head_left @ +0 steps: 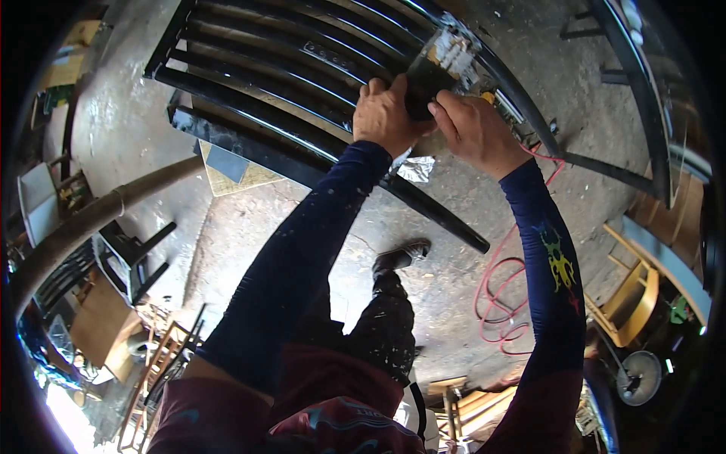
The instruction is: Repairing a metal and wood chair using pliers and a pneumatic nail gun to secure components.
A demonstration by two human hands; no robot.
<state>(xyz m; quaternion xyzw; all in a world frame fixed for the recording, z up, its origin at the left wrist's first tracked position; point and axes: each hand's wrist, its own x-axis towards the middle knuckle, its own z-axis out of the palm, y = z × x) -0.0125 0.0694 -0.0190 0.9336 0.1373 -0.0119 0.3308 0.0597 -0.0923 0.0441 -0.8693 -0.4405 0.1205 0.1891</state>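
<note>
Both hands meet over the right part of a glossy black slatted furniture frame [249,113]. My left hand [386,117] is closed, its thumb against a dark flat piece [425,89] that looks like a sheet of sandpaper. My right hand [475,132] pinches the near right edge of the same piece between thumb and fingers. Just beyond it lies a paint-smeared, whitish object [452,51], its kind unclear. A small perforated strip [329,59] rests on the slats. Crumpled silvery foil [416,168] shows below my hands.
A red hose [499,303] lies coiled on the concrete floor to the right. More black frame parts [639,98] stand at far right. A brown pole [113,208] crosses the left side. Wooden furniture pieces [631,306] and a round fan-like disc [640,377] are at lower right.
</note>
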